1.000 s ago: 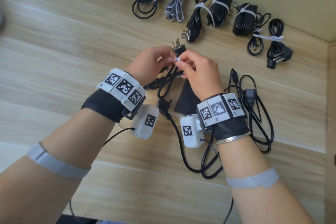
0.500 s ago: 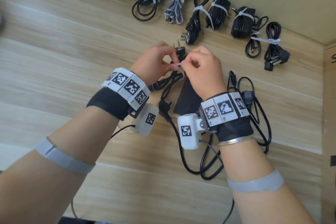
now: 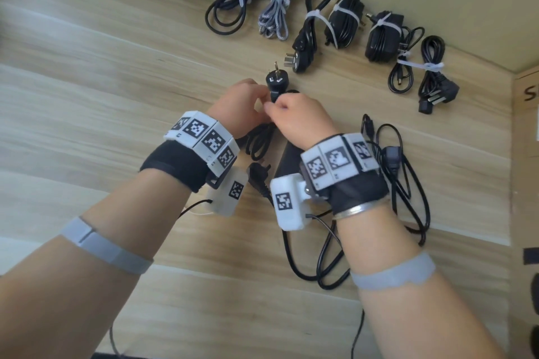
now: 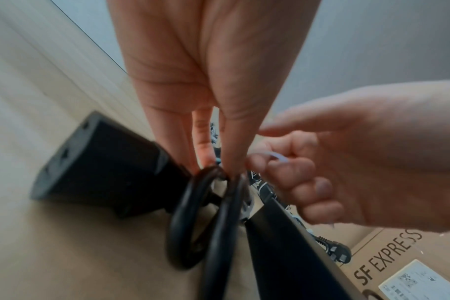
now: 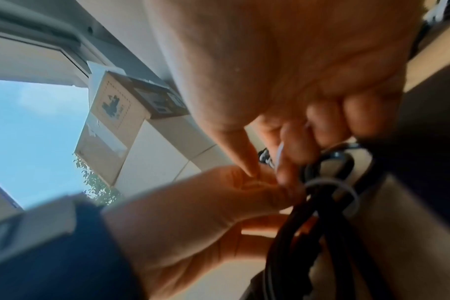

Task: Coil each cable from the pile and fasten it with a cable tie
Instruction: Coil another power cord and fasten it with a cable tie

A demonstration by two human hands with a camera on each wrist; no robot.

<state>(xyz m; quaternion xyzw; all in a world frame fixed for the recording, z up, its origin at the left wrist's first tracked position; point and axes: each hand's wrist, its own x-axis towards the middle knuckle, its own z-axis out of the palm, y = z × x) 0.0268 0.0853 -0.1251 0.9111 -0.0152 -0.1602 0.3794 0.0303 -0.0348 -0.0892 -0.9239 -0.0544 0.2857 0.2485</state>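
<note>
Both hands meet over a coiled black power cable (image 3: 259,140) held above the wooden table. My left hand (image 3: 236,105) pinches the gathered loops (image 4: 206,203) between thumb and fingers. My right hand (image 3: 294,114) pinches the tail of a white cable tie (image 4: 275,157). The tie forms a loose ring (image 5: 347,194) around the cable strands. The cable's three-pin plug (image 3: 275,80) sticks up beyond the fingers. Its socket end (image 4: 95,168) hangs to the left in the left wrist view.
Several coiled and tied cables (image 3: 329,23) lie in a row along the wall. A loose black cable (image 3: 402,183) and a flat black adapter (image 3: 287,160) lie under my right wrist. A cardboard box (image 3: 525,154) stands at the right edge.
Both hands have shifted slightly away from me with the cable. The white tie tip seen between the fingertips in the head view is now hidden by my right hand.
</note>
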